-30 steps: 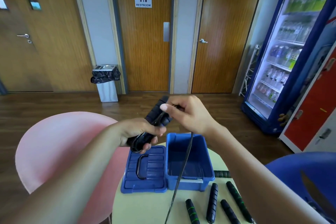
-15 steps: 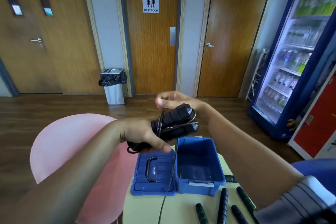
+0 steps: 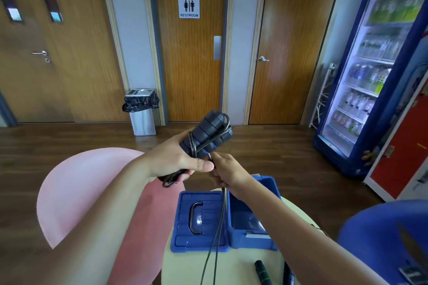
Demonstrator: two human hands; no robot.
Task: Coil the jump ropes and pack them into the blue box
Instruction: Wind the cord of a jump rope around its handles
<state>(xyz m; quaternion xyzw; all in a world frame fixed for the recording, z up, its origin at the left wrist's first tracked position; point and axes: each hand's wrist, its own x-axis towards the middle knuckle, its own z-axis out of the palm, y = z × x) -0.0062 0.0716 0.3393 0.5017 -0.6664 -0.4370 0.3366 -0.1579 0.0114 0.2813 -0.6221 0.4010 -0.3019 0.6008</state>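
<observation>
My left hand [image 3: 177, 159] grips a pair of black jump-rope handles [image 3: 209, 133] held together, tips pointing up and away, with cord looped around them. My right hand [image 3: 228, 173] is just below the handles, pinching the loose cord [image 3: 216, 233], which hangs down in two strands past the table edge. The open blue box [image 3: 249, 236] stands on the round table under my right forearm, which hides part of it. Its blue lid [image 3: 199, 220], handle up, lies flat to the box's left. More black handles with green bands [image 3: 262, 273] lie at the table's near edge.
The cream round table [image 3: 234, 266] is small. A pink chair [image 3: 92, 192] stands to its left and a blue chair [image 3: 379, 233] to its right. Farther off are a steel bin [image 3: 141, 111], wooden doors and a drinks fridge [image 3: 379, 71].
My right hand came from over the top of the handles down to below them, carrying the cord around. The handles tilted more upright. The camera dipped, so fewer spare handles show.
</observation>
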